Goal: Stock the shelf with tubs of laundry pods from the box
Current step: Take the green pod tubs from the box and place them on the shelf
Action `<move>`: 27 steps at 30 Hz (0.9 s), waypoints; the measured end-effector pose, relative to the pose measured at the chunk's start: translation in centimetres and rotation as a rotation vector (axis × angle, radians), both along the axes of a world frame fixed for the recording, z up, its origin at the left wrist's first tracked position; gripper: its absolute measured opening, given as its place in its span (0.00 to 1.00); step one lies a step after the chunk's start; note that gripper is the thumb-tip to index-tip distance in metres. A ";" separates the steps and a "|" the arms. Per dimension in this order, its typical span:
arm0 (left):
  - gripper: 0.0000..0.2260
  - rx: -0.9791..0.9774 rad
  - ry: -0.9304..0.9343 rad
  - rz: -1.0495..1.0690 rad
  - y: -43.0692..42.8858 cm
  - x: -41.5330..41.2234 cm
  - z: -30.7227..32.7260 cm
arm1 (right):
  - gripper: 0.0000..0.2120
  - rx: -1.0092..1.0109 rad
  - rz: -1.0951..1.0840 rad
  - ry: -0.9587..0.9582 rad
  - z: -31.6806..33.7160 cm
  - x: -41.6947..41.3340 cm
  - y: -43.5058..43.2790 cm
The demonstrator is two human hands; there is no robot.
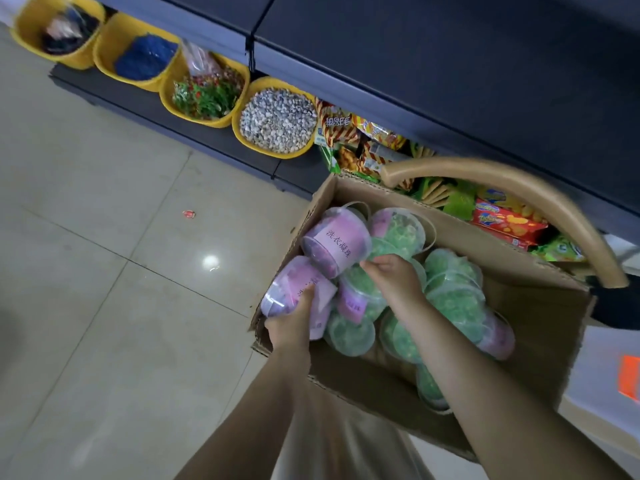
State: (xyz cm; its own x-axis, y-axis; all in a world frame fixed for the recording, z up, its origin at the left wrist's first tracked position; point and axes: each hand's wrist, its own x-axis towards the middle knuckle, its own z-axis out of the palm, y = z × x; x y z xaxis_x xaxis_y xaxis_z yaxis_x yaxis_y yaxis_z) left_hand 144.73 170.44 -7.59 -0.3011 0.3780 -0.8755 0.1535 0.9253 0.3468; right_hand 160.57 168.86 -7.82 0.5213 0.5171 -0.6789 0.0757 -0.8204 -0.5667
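Purple tub (pixel 290 285) lies sideways in the box (pixel 540 306), left hand (pixel 292 322) gripping it; right hand (pixel 394 273) curled, hold unclear.

Both forearms are extended fwd from bottom of frame, bare, angled in toward each other. L hand (pixel 294 320) is seen back-up, wrist approx straight, fingers curled round the side of a purple tub (pixel 287 289). R hand (pixel 394 277) is placed further fwd, knuckles up, wrist bent down, fingers curled w/ tips bunched at the edge of a second purple tub (pixel 332 244). Whether anything is pinched there can't be told. Hands are apart, no contact.
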 end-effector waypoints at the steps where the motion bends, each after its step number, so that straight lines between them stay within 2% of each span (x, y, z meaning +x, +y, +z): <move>1: 0.32 0.012 0.033 -0.025 0.0 -0.2 0.6 | 0.14 -0.012 -0.030 0.031 -0.3 -0.3 0.7; 3: 0.25 0.080 0.010 -0.088 0.1 -0.7 2.1 | 0.19 -0.043 -0.160 0.147 -0.7 -0.8 2.2; 4: 0.25 0.115 -0.013 -0.120 0.1 -0.9 2.8 | 0.20 -0.062 -0.254 0.214 -0.7 -1.1 3.0; 6: 0.34 0.156 -0.031 -0.152 0.4 -1.5 3.7 | 0.26 -0.085 -0.406 0.324 -1.2 -1.5 4.2; 9: 0.38 0.195 0.032 -0.171 1.3 -2.4 4.2 | 0.19 -0.052 -0.451 0.425 -2.2 -2.5 5.7; 11: 0.37 0.222 0.068 -0.209 2.2 -3.1 4.5 | 0.22 -0.118 -0.427 0.378 -2.5 -3.2 6.6; 14: 0.42 0.292 0.066 -0.236 3.7 -4.1 4.4 | 0.36 -0.195 -0.484 0.269 -2.5 -3.6 7.2; 15: 0.43 0.308 0.056 -0.236 4.2 -4.4 4.4 | 0.37 -0.175 -0.525 0.283 -2.4 -3.7 7.1; 17: 0.38 0.337 0.059 -0.236 5.0 -4.8 4.5 | 0.28 -0.071 -0.586 0.346 -2.3 -3.6 6.4; 19: 0.31 0.353 0.049 -0.253 5.7 -4.9 5.3 | 0.21 -0.069 -0.573 0.352 -1.4 -3.8 5.4; 21: 0.25 0.386 0.024 -0.283 6.5 -5.2 6.4 | 0.24 -0.081 -0.564 0.311 0.0 -3.7 4.4; 23: 0.23 0.439 0.020 -0.315 7.4 -5.1 8.2 | 0.27 0.048 -0.581 0.269 1.8 -3.1 3.6; 25: 0.22 0.516 0.029 -0.339 8.3 -4.8 10.6 | 0.29 0.164 -0.462 0.160 5.0 -2.1 3.1; 27: 0.23 0.620 0.021 -0.384 9.3 -3.9 13.3 | 0.37 0.290 -0.361 0.063 8.9 -0.6 3.2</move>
